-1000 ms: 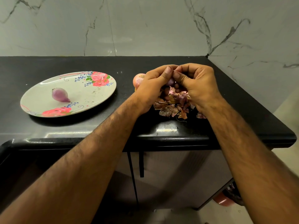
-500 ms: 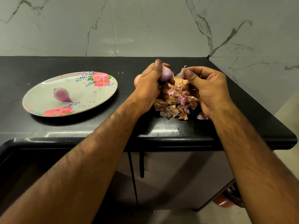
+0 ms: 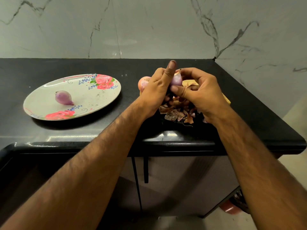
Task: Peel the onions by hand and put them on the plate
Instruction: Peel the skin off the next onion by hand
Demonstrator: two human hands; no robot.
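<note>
A small purple onion point(image 3: 176, 80) is held above the black counter between both hands. My left hand point(image 3: 157, 90) grips it from the left with the thumb raised upright. My right hand point(image 3: 199, 92) curls round it from the right, thumb pressed on its lower side. One peeled purple onion point(image 3: 64, 97) lies on the flowered plate point(image 3: 93, 98) at the left. An unpeeled pinkish onion point(image 3: 143, 82) sits on the counter just behind my left hand, partly hidden.
A heap of dry onion skins point(image 3: 176, 113) lies under my hands near the counter's front edge point(image 3: 166, 143). Something yellowish point(image 3: 189, 83) shows behind my right hand. Marble walls close the back and right. A cupboard front is below the counter.
My hands parted and then closed together again on the onion. The left thumb now sticks straight up, and the right hand has returned to the onion's right side.
</note>
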